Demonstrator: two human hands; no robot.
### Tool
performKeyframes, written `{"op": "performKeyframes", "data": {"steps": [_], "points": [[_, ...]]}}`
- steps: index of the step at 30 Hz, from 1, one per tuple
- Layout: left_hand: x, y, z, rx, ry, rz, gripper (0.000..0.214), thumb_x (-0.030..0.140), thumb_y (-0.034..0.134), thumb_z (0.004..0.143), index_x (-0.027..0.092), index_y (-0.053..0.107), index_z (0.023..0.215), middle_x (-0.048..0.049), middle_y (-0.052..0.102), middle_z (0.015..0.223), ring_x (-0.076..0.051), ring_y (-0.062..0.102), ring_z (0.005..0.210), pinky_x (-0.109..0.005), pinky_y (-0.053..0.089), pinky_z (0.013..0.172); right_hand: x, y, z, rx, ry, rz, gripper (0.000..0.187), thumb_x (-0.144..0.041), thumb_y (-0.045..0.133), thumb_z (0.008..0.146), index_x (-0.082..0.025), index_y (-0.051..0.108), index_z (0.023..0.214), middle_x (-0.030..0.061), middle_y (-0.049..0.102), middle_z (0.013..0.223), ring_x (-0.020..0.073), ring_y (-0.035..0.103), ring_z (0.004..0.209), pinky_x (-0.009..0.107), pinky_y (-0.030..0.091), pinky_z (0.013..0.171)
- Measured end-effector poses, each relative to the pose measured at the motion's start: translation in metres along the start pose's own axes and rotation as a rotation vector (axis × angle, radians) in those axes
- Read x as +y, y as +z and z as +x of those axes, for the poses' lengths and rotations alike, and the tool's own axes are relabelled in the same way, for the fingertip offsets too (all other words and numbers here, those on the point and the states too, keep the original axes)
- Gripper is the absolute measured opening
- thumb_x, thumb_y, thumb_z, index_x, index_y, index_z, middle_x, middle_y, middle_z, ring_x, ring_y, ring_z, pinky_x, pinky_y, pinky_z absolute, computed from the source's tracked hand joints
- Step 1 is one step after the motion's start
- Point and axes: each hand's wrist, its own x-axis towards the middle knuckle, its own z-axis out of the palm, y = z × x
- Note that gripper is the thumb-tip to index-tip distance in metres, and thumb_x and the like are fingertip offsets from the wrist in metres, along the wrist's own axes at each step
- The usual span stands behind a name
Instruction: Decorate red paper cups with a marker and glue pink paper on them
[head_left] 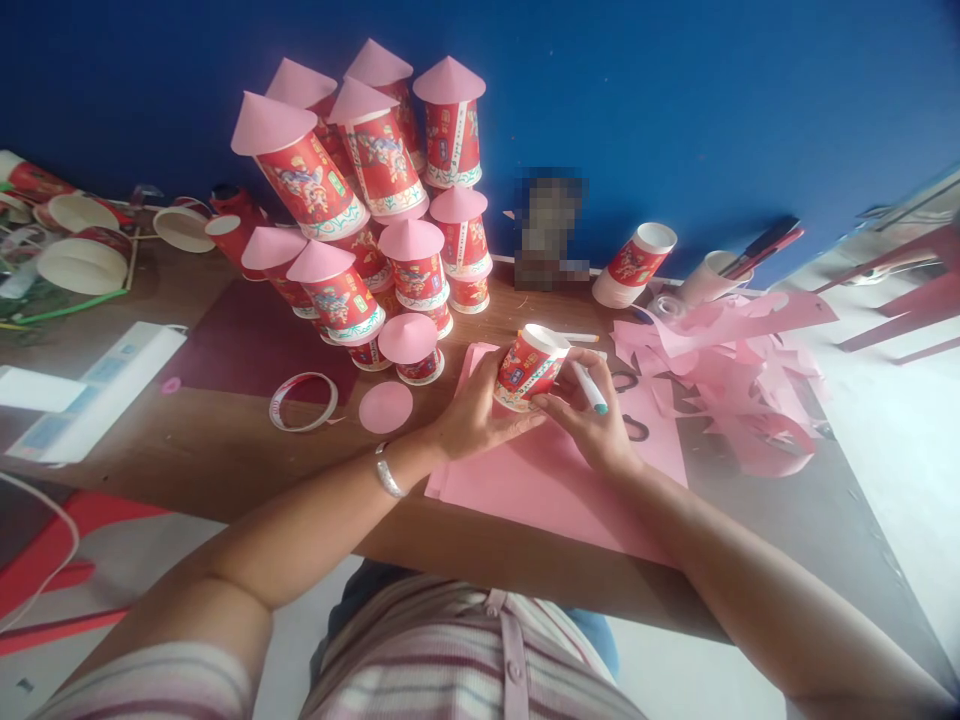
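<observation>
no wording can be read with certainty. the held cup (pixel 525 372) bears gold characters (pixel 532 361), a small purple label (pixel 515 378) and fine print on a white strip (pixel 538 376), all too small to make out. a stacked cup (pixel 442 140) has a similar printed strip (pixel 460 138); red marks on the tape roll (pixel 277 408) stay unclear.

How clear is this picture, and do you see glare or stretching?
Head view: pale floor at right looks washed out; head view: leftmost stacked cups tilt leftward, perhaps from lens stretch; head view: held cup looks fairly sharp, its pattern visible.
</observation>
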Motion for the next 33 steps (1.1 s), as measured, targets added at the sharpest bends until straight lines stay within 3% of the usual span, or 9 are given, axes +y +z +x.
{"op": "performKeyframes", "data": {"steps": [4,8,12,17,20,25,29,33], "points": [[0.006,-0.002,0.000,-0.116,-0.105,-0.279,0.062,0.044,0.083,0.091,0.027,0.054,0.144,-0.0136,0.072,0.140,-0.035,0.073,0.129,-0.055,0.060,0.111,0.002,-0.003,-0.002,0.003,-0.067,-0.050,0.064,-0.047,0.097,0.081,-0.033,0.053,0.125,0.0019,0.071,0.119,0.0243,0.077,0.107,0.052,0.067,0.103],[0.010,-0.003,0.002,-0.143,-0.189,-0.419,0.064,0.043,0.086,0.090,0.024,0.056,0.142,-0.0162,0.073,0.142,-0.036,0.074,0.132,-0.056,0.059,0.114,0.003,-0.005,-0.004,0.023,-0.091,-0.129,0.065,-0.050,0.096,0.082,-0.032,0.053,0.128,0.0053,0.069,0.125,0.0272,0.075,0.114,0.056,0.067,0.102],[0.009,-0.004,0.004,-0.160,-0.238,-0.563,0.061,0.041,0.090,0.085,0.023,0.061,0.135,-0.0139,0.078,0.134,-0.037,0.076,0.129,-0.061,0.057,0.118,0.003,-0.006,-0.005,0.063,-0.093,-0.167,0.059,-0.052,0.090,0.088,-0.032,0.053,0.129,0.0073,0.072,0.124,0.0285,0.076,0.113,0.052,0.069,0.095],[0.007,-0.011,0.007,-0.070,-0.249,-0.513,0.064,0.051,0.094,0.077,0.025,0.067,0.130,-0.0107,0.079,0.128,-0.037,0.076,0.126,-0.064,0.057,0.117,-0.002,-0.006,-0.006,0.094,-0.135,-0.191,0.040,-0.051,0.078,0.100,-0.033,0.054,0.125,0.0068,0.075,0.126,0.0251,0.078,0.106,0.047,0.066,0.088],[0.005,-0.013,0.008,-0.046,-0.215,-0.491,0.065,0.053,0.096,0.073,0.022,0.071,0.124,-0.0122,0.082,0.119,-0.036,0.078,0.118,-0.059,0.062,0.111,-0.006,-0.005,-0.006,0.073,-0.156,-0.215,0.042,-0.050,0.082,0.097,-0.032,0.055,0.123,0.0063,0.075,0.126,0.0232,0.078,0.101,0.044,0.067,0.086],[0.001,-0.008,0.007,0.027,-0.259,-0.459,0.063,0.045,0.098,0.073,0.020,0.065,0.121,-0.0125,0.080,0.120,-0.032,0.079,0.113,-0.054,0.065,0.102,-0.008,-0.003,-0.010,0.051,-0.267,-0.313,0.042,-0.047,0.084,0.095,-0.031,0.055,0.121,0.0053,0.074,0.117,0.0219,0.077,0.095,0.042,0.069,0.080],[0.003,-0.006,0.005,0.003,-0.197,-0.468,0.071,0.046,0.098,0.074,0.020,0.060,0.128,-0.0139,0.078,0.124,-0.032,0.079,0.115,-0.054,0.066,0.102,-0.006,-0.002,-0.012,0.035,-0.272,-0.387,0.043,-0.047,0.084,0.096,-0.033,0.056,0.125,0.0065,0.072,0.124,0.0219,0.077,0.096,0.043,0.069,0.080],[-0.003,-0.009,0.002,-0.100,-0.147,-0.431,0.067,0.047,0.089,0.084,0.025,0.058,0.139,-0.0151,0.074,0.139,-0.034,0.075,0.129,-0.061,0.061,0.115,-0.002,-0.003,-0.012,0.052,-0.260,-0.385,0.044,-0.047,0.085,0.095,-0.033,0.056,0.125,0.0064,0.073,0.128,0.0228,0.077,0.098,0.043,0.069,0.078]]}}
